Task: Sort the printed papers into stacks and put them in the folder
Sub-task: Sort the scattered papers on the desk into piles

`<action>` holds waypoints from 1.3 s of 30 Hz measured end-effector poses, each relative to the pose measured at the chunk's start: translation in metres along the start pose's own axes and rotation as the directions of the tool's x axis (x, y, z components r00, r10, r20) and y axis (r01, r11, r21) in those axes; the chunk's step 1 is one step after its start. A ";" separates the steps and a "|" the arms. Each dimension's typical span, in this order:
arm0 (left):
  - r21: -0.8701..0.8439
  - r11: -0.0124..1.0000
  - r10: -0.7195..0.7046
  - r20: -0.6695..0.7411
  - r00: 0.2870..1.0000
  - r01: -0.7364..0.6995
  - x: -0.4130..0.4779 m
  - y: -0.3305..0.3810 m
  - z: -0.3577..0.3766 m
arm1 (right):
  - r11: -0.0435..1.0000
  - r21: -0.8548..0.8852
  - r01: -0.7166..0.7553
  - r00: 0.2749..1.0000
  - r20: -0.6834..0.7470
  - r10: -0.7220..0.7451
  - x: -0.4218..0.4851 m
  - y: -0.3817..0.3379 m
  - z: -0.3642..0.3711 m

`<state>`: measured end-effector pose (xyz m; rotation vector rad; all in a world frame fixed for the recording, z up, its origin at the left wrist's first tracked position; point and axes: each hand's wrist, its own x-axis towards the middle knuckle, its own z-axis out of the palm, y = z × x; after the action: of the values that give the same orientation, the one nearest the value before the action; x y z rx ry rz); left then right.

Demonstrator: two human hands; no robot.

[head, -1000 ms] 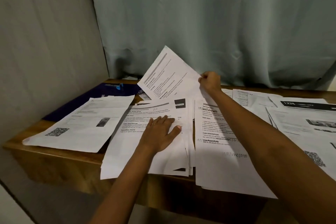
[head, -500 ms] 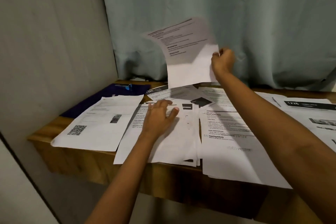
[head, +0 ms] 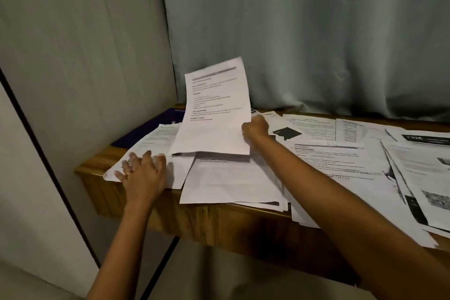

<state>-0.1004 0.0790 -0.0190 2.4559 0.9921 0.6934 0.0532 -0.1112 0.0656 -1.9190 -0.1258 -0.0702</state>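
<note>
Presently: right hand (head: 254, 129) pinches one sheet (head: 214, 109), raised above the middle stack (head: 231, 178); left hand (head: 143, 173), spread flat, rests on the left stack (head: 158, 139). Sorting seemingly partway: many papers (head: 341, 161) loose at right; folder (head: 146, 127), back left, apparently unfilled.
</note>
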 end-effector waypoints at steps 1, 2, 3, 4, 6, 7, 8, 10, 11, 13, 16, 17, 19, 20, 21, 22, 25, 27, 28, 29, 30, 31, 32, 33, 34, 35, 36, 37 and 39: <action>-0.108 0.993 -0.046 -0.031 0.998 0.042 -0.002 -0.006 0.001 | 1.000 0.014 -0.002 1.000 0.019 0.001 -0.005 0.002 0.007; -0.200 0.977 -0.084 -0.047 0.995 0.073 -0.004 -0.008 0.001 | 1.000 0.008 0.000 0.999 0.047 0.000 -0.010 0.005 0.017; -0.282 0.954 -0.123 -0.048 0.991 0.104 -0.006 -0.010 0.002 | 1.000 0.002 0.000 0.998 0.064 0.000 -0.017 0.006 0.025; -0.354 0.925 -0.162 -0.034 0.986 0.140 -0.008 -0.010 0.002 | 1.000 -0.008 -0.007 0.995 0.097 0.008 -0.023 0.007 0.032; -0.460 0.865 -0.225 0.002 0.974 0.201 -0.011 -0.008 -0.001 | 0.999 -0.039 -0.026 0.986 0.162 0.032 -0.028 0.009 0.045; -0.483 0.851 -0.233 0.000 0.973 0.204 -0.011 -0.006 -0.001 | 0.998 -0.063 -0.023 0.981 0.193 0.035 -0.032 0.010 0.050; -0.495 0.846 -0.232 -0.007 0.973 0.198 -0.011 -0.005 -0.003 | 0.995 -0.103 -0.018 0.975 0.219 0.040 -0.037 0.009 0.055; -0.516 0.836 -0.226 -0.013 0.974 0.187 -0.010 -0.003 -0.005 | 0.988 -0.156 -0.001 0.967 0.252 0.041 -0.043 0.008 0.064; -0.526 0.830 -0.225 -0.009 0.974 0.187 -0.009 -0.002 -0.006 | 0.986 -0.169 0.007 0.963 0.266 0.038 -0.044 0.008 0.068; -0.526 0.830 -0.219 -0.006 0.976 0.183 -0.006 -0.001 -0.007 | 0.984 -0.177 0.018 0.955 0.294 0.035 -0.046 0.008 0.075; -0.500 0.848 -0.209 -0.012 0.978 0.175 0.002 -0.003 -0.005 | 0.983 -0.180 0.024 0.952 0.306 0.033 -0.050 0.007 0.084; -0.487 0.858 -0.200 -0.022 0.979 0.164 0.005 -0.005 -0.003 | 0.983 -0.182 0.021 0.953 0.301 0.036 -0.050 0.005 0.086; -0.451 0.881 -0.183 -0.043 0.982 0.144 0.011 -0.008 0.001 | 0.982 -0.189 0.008 0.962 0.270 0.044 -0.049 0.002 0.088; -0.432 0.891 -0.176 -0.051 0.983 0.137 0.014 -0.009 0.002 | 0.983 -0.182 -0.003 0.965 0.259 0.051 -0.048 0.001 0.089; -0.411 0.902 -0.171 -0.063 0.983 0.130 0.017 -0.009 0.003 | 0.985 -0.172 -0.020 0.967 0.248 0.062 -0.047 0.000 0.091; -0.385 0.915 -0.164 -0.081 0.983 0.121 0.018 -0.009 0.003 | 0.986 -0.164 -0.037 0.969 0.237 0.076 -0.046 -0.001 0.092; -0.256 0.966 -0.082 -0.171 0.982 0.036 0.023 -0.009 0.004 | 0.986 -0.140 -0.091 0.975 0.188 0.117 -0.045 -0.004 0.096; -0.171 0.984 0.009 -0.182 0.983 -0.040 0.024 -0.010 0.004 | 0.986 -0.123 -0.112 0.976 0.171 0.132 -0.044 -0.004 0.099; -0.144 0.987 0.052 -0.157 0.986 -0.075 0.025 -0.011 0.006 | 0.986 -0.120 -0.117 0.975 0.175 0.137 -0.044 -0.004 0.099; -0.133 0.985 0.090 -0.123 0.988 -0.107 0.025 -0.012 0.008 | 0.985 -0.122 -0.125 0.972 0.185 0.146 -0.044 -0.004 0.099; -0.136 0.982 0.121 -0.092 0.988 -0.132 0.025 -0.014 0.009 | 0.983 -0.124 -0.133 0.968 0.199 0.156 -0.045 -0.005 0.099; -0.145 0.977 0.147 -0.075 0.986 -0.156 0.024 -0.015 0.010 | 0.982 -0.125 -0.139 0.963 0.215 0.163 -0.045 -0.005 0.098; -0.154 0.971 0.174 -0.069 0.982 -0.183 0.023 -0.017 0.011 | 0.983 -0.122 -0.140 0.959 0.231 0.165 -0.045 -0.004 0.098; -0.159 0.964 0.205 -0.069 0.976 -0.214 0.022 -0.019 0.012 | 0.983 -0.119 -0.141 0.955 0.246 0.167 -0.045 -0.005 0.098; -0.157 0.956 0.241 -0.067 0.968 -0.248 0.022 -0.023 0.012 | 0.983 -0.123 -0.135 0.952 0.259 0.163 -0.046 -0.005 0.098; -0.147 0.948 0.278 -0.062 0.959 -0.284 0.021 -0.026 0.012 | 0.983 -0.135 -0.123 0.951 0.266 0.156 -0.046 -0.005 0.098; -0.130 0.939 0.315 -0.054 0.948 -0.319 0.020 -0.029 0.011 | 0.984 -0.145 -0.108 0.952 0.268 0.144 -0.046 -0.005 0.097; -0.109 0.930 0.349 -0.042 0.936 -0.352 0.019 -0.031 0.011 | 0.985 -0.146 -0.094 0.954 0.268 0.131 -0.046 -0.005 0.097; -0.076 0.918 0.389 -0.016 0.921 -0.389 0.017 -0.032 0.009 | 0.988 -0.129 -0.086 0.957 0.265 0.118 -0.045 -0.005 0.097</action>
<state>-0.1011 0.1107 -0.0380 2.6071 0.4611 0.8385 0.0064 -0.0205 0.0321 -2.0412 -0.2104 0.2627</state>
